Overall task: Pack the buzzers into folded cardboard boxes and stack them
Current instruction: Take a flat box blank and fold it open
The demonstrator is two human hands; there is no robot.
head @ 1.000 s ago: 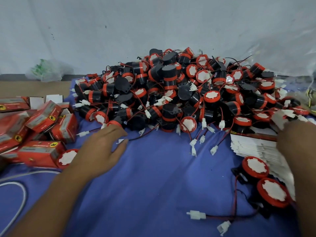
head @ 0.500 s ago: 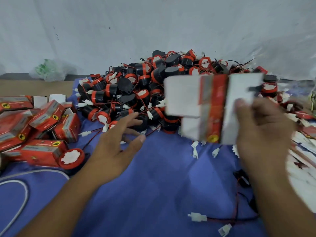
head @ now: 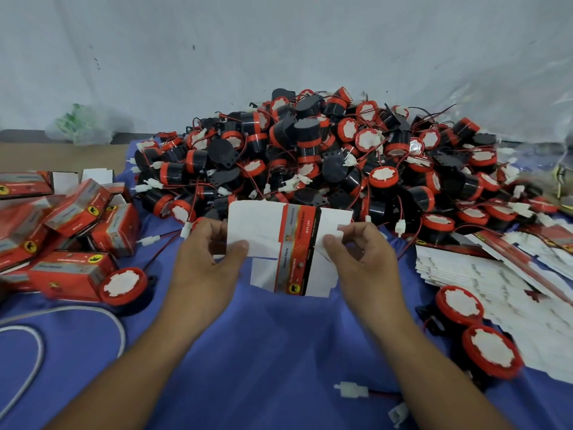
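A flat box blank (head: 297, 249), white card with a red and black printed strip down its middle, is held up in the air just in front of the pile of buzzers (head: 325, 156) and above the blue cloth (head: 279, 352) that covers the tabletop. The left hand (head: 204, 262) pinches its left white panel, thumb on the near face and fingers behind. The right hand (head: 362, 262) pinches the right edge the same way, with a small flap sticking out above its thumb. The blank is unfolded and tilts slightly.

The pile behind it is a heap of black buzzers with red rims, white faces, red and black wires and white connectors. To the left lie packed boxes (head: 71, 231) in red, stacked loosely, with a single buzzer (head: 124, 285) lying face up, touching the nearest box. To the right a stack of flat blanks (head: 496, 283) is fanned across the cloth, and two buzzers (head: 459, 305) sit at its near edge. A loose white connector (head: 350, 391) lies near the right forearm. A white cable (head: 34, 346) loops at lower left, and a clear plastic bag (head: 83, 125) rests against the wall.
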